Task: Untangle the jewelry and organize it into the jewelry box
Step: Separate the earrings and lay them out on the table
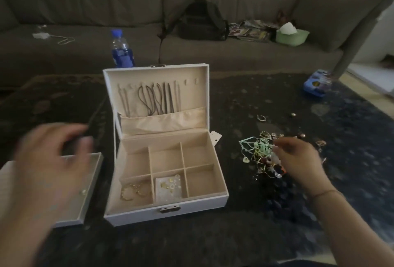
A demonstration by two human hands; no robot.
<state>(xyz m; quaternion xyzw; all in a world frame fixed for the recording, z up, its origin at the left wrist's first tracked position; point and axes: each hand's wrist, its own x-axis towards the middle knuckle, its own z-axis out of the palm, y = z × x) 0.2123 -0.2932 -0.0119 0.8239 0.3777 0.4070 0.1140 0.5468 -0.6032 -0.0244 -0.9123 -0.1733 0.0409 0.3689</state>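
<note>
Jewelry box [166,213] sits open on the dark table [191,245], lid upright with cords hanging from its hooks. Gold hoops [133,191] lie in the front left compartment, small rings on a card in the front middle one; the other compartments look bare. A shallow tray [89,183] lies just left of the box. The tangle [259,155] of green cord, chain and charms rests on the table right of the box, loose bits scattered beyond it. Right hand [298,160] is at the tangle, fingertips curled into its top edge; looks like a pinch on a strand, though which strand I cannot tell. Left hand [49,170] hovers over the tray, blurred, fingers spread and loose, holding nothing visible. Judgement: work one strand at a time, steady the mass with the free hand, and draw loops slack rather than tug.
</note>
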